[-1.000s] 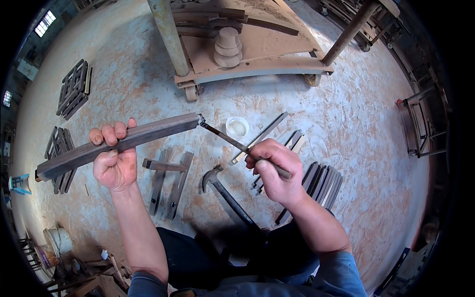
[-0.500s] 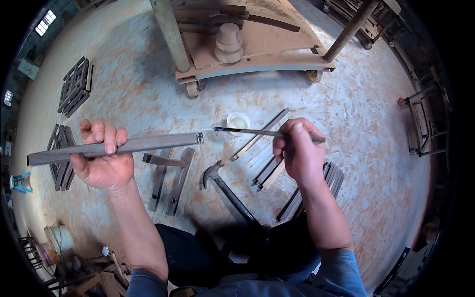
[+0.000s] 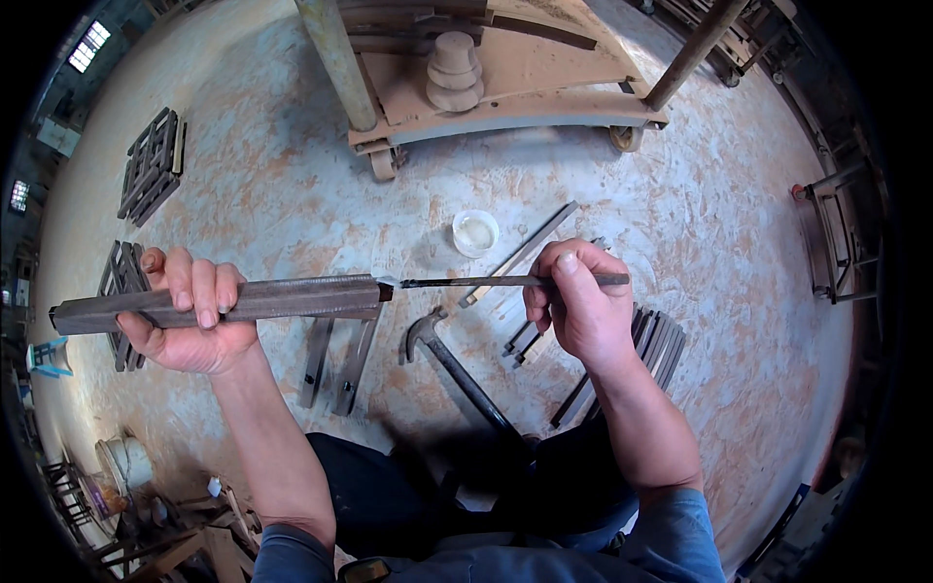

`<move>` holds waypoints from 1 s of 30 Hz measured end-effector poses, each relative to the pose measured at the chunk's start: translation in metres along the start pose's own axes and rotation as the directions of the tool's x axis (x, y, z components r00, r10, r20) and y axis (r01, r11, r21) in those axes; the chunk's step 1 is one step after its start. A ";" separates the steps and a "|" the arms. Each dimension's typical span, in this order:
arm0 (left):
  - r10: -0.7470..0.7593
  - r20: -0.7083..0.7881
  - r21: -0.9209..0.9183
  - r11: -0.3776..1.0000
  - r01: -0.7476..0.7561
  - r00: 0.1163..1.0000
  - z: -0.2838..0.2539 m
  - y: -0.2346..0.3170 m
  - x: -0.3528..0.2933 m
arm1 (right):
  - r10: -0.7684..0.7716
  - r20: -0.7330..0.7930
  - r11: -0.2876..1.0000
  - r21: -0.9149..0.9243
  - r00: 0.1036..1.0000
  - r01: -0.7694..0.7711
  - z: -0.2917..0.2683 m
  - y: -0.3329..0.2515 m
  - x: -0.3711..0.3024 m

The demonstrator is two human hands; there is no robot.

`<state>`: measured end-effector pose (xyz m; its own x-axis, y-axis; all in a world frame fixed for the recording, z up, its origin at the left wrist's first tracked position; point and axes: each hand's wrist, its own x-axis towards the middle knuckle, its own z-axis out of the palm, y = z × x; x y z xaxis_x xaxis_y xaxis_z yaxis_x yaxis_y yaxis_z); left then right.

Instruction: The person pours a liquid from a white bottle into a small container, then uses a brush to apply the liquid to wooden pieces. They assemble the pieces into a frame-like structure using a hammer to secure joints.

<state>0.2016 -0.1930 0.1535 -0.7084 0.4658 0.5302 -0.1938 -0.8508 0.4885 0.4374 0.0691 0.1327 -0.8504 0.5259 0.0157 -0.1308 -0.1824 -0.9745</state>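
Observation:
My left hand (image 3: 199, 316) is closed around a dark wooden bar (image 3: 306, 298), held level above the floor with its right end pointing at my right hand. Between the thumb and fingers of my right hand (image 3: 586, 303) is a thin brush (image 3: 486, 281). The brush's tip meets the bar's right end, where a pale whitish smear shows. Beyond the brush, a small translucent tub (image 3: 475, 234) of whitish stuff stands on the floor. A claw hammer (image 3: 462, 379) lies below the brush, its handle running toward my legs.
Dark wooden strips (image 3: 659, 350) lie right of the hammer, and two more pieces (image 3: 356, 364) lie left of it. Assembled slatted frames (image 3: 154, 170) rest at the far left. A wheeled wooden cart (image 3: 544, 73) with turned wood on it stands ahead. A bucket (image 3: 126, 464) is at lower left.
The brush has moved left relative to the bar, from a gap to touching its right end. The bar has turned in my left hand, showing a wider side.

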 end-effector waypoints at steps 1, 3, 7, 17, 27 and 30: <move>0.002 -0.003 0.004 1.000 -0.002 1.000 -0.001 0.000 0.000 | -0.013 0.015 1.000 -0.016 1.000 0.013 -0.001 0.000 0.000; 0.017 -0.047 0.018 1.000 -0.016 0.999 0.004 -0.004 0.001 | -0.031 0.033 0.998 -0.045 0.999 0.032 0.000 0.000 0.000; 0.006 -0.044 0.031 1.000 -0.004 0.999 0.004 -0.008 0.000 | 0.007 -0.033 0.984 -0.176 0.999 -0.013 -0.005 0.002 0.005; -0.112 -0.196 0.088 0.988 0.131 0.974 0.016 0.020 -0.007 | 0.292 -0.363 0.873 -0.277 0.885 -0.402 -0.050 0.129 0.081; 0.044 -0.588 0.251 0.959 0.130 0.807 0.011 0.055 -0.073 | 0.614 -0.348 0.776 0.101 0.709 -0.623 -0.092 0.253 0.083; 0.056 -0.674 0.210 0.970 0.119 0.737 -0.009 0.060 -0.096 | 0.634 -0.351 0.754 0.083 0.689 -0.652 -0.094 0.252 0.076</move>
<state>0.2522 -0.2910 0.1256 -0.9901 0.1317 -0.0494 -0.1297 -0.7191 0.6827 0.3876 0.1413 -0.1324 -0.4895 0.5382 -0.6861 0.4135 -0.5495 -0.7260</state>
